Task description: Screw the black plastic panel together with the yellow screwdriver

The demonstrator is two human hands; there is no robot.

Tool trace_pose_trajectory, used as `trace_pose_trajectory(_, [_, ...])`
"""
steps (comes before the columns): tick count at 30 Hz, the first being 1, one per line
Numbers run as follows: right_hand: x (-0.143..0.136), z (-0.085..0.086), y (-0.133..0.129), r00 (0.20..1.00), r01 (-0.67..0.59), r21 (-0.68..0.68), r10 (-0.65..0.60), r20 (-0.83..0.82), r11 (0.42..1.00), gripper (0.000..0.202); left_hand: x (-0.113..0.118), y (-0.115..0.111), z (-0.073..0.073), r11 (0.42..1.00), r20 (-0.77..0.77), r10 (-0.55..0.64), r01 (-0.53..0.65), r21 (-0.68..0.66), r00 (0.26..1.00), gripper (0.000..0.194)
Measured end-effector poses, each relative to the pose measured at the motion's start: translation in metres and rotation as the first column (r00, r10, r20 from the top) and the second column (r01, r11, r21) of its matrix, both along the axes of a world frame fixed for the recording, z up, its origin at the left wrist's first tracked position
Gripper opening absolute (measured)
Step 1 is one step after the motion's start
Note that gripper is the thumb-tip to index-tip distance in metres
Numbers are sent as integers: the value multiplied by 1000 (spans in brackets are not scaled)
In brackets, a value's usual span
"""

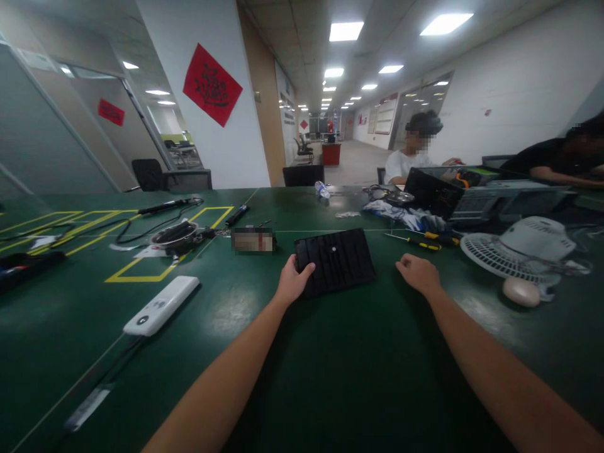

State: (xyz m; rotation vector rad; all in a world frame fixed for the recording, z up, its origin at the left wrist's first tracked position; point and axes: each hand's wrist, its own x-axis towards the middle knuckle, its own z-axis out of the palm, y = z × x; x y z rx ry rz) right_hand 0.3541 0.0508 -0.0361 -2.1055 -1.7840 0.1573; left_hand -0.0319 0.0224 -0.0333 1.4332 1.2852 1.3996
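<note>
A flat black rectangular item with ridges or folds and a small pale spot [340,263] is at the middle of the green table [358,365]. My left hand [291,280] grips its left edge, thumb on top and fingers beside and under it. To the right of the item, apart from it, my right hand [419,273] rests at the table with its fingers curled together; whether anything small is inside them is hidden. Just beyond my right hand lie yellow-and-black screwdrivers [425,243].
A white power strip [163,306] lies left, with cables and a coiled item [173,234] behind it. A blurred box [253,240] is beyond my left hand. Right are a fan grille [491,255], a white mouse-like object [521,291] and a computer case [486,204]; two people sit behind.
</note>
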Motion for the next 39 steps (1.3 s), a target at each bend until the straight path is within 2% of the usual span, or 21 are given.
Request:
trace_pose_trajectory(7, [-12, 7, -7, 994, 13, 108, -1, -111, 994, 22, 0, 1, 6, 1000, -43, -28, 28, -1, 999, 52])
trace_pose_trajectory(10, [-36, 13, -20, 986, -3, 220, 39, -161, 976, 35, -1, 3, 8, 1000, -95, -28, 28, 2, 995, 54])
trace_pose_trajectory(13, [-73, 20, -46, 970, -122, 328, 183, -162, 937, 49, 0, -3, 13, 999, -238, -39, 45, 20, 970, 55])
trace_pose_trajectory(15, [-99, 24, -68, 939, -242, 365, 313, -146, 899, 58, 4, -12, 18, 991, -425, -122, 130, -11, 897, 52])
trace_pose_trajectory(18, [-130, 31, -94, 846, -457, 393, 527, -86, 798, 83, 15, -26, 26, 946, -653, -293, 310, -92, 698, 45])
trace_pose_trajectory(20, [-139, 34, -101, 822, -531, 335, 569, -21, 778, 92, 22, -32, 30, 914, -730, -331, 394, -91, 598, 39])
trace_pose_trajectory(22, [-141, 35, -99, 831, -541, 265, 555, 24, 798, 83, 27, -34, 31, 904, -760, -329, 420, -81, 561, 32])
trace_pose_trajectory(25, [-129, 34, -86, 863, -496, 233, 504, 30, 836, 59, 28, -33, 31, 918, -729, -324, 387, -88, 603, 47])
trace_pose_trajectory(28, [-102, 30, -70, 904, -413, 249, 427, 0, 876, 52, 26, -31, 31, 930, -692, -321, 351, -103, 647, 61])
trace_pose_trajectory(31, [-65, 26, -56, 948, -297, 273, 318, -33, 915, 45, 24, -31, 31, 933, -693, -321, 340, -116, 646, 55])
trace_pose_trajectory(35, [-11, 21, -41, 983, -128, 336, 164, -80, 933, 34, 25, -31, 30, 938, -700, -311, 327, -116, 643, 48])
trace_pose_trajectory(39, [34, 14, -28, 986, 74, 400, -8, -164, 913, 45, 26, -31, 32, 942, -704, -297, 320, -105, 645, 46])
